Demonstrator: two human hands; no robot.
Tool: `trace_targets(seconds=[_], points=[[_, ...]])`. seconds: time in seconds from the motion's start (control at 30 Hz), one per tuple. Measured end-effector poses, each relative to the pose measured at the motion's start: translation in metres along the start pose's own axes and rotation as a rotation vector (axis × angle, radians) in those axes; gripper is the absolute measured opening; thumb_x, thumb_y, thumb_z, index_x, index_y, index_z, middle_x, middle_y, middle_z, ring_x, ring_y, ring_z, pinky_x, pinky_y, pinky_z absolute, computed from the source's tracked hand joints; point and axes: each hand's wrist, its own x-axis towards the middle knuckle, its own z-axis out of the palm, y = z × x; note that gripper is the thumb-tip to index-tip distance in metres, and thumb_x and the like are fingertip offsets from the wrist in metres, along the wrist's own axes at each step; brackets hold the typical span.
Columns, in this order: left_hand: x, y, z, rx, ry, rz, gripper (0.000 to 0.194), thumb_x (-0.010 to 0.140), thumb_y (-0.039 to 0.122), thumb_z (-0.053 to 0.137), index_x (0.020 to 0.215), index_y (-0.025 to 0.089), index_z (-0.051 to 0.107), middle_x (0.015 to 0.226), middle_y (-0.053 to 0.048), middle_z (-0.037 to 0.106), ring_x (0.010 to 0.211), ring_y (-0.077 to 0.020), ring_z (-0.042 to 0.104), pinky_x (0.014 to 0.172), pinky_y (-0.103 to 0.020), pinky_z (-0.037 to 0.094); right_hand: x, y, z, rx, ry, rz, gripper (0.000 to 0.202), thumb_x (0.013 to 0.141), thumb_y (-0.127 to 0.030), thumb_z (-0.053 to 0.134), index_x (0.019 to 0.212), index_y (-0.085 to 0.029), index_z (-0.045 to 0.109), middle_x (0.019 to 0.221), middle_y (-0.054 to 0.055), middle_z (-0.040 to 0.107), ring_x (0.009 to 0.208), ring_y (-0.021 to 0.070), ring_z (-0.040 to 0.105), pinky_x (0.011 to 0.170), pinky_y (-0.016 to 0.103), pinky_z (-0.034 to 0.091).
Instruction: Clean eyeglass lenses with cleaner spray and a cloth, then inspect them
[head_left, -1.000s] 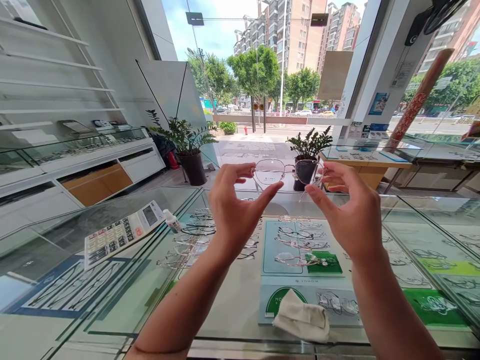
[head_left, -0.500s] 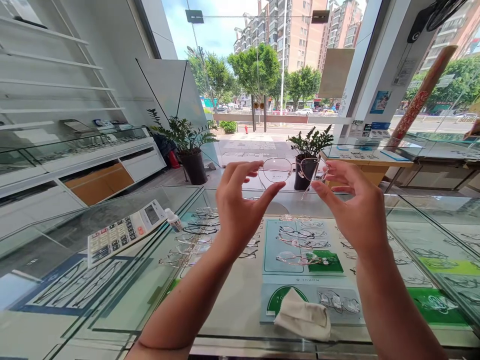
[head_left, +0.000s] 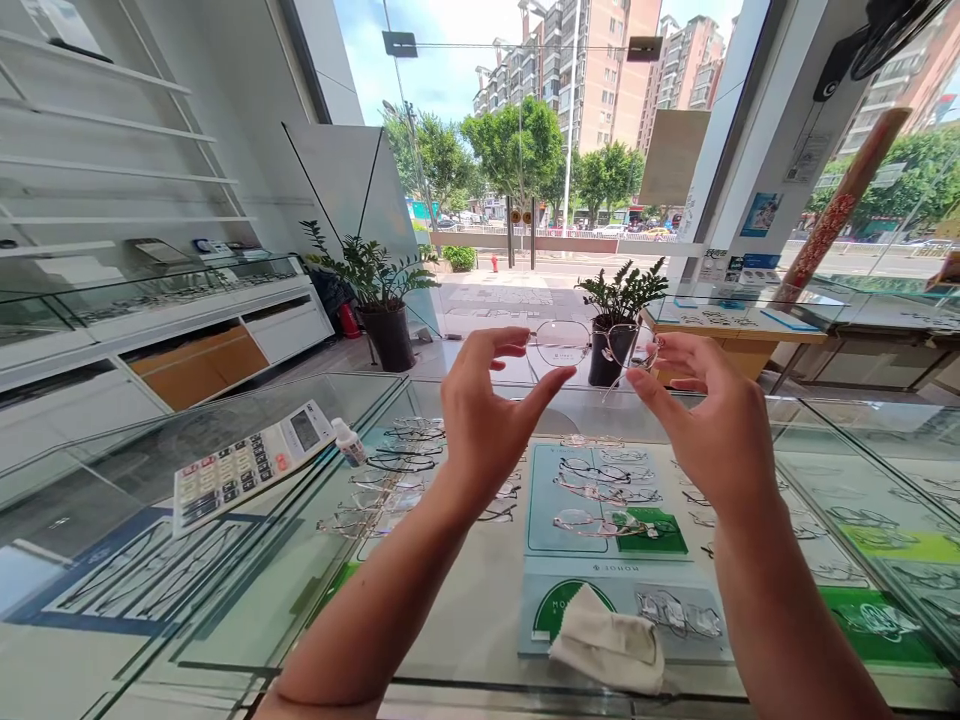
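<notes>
Shiny metal-rimmed glasses (head_left: 562, 345), matt cloth (head_left: 611, 645)

Glasses (head_left: 596, 333) — seemingly above counter (head_left: 459, 612)

Head view, forward-down over counter (head_left: 450, 610)

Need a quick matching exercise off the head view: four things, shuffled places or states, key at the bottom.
Things
1. Wire-rimmed eyeglasses
2. Calculator
3. Cloth
4. Small white bottle

Places or states
A. Crumpled, at the near edge of the glass counter
B. Beside the calculator's display end
C. Lying with its keys facing up
D. Held up between the left hand and the right hand

Pairs: 1-D, 2-C, 3-A, 4-B
</notes>
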Motion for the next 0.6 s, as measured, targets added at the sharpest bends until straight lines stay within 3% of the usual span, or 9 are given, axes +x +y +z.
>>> trace_targets(seconds=[0.6], points=[[0.0001, -0.0023, 0.0035, 0.014, 0.008, 0.009, 0.042, 0.085, 0.048, 0.091, 0.114, 0.023, 0.074, 0.104, -0.006, 0.081, 0.098, -0.0226, 0.078, 0.079, -0.039, 0.06, -0.003, -0.005, -0.0026, -0.148, 0.032, -0.053, 0.051, 0.098, -0.057, 0.072, 0.136, -0.023, 0.077, 0.113, 0.013, 0.085, 0.094, 0.035, 0.082, 0.085, 0.054, 0.065]])
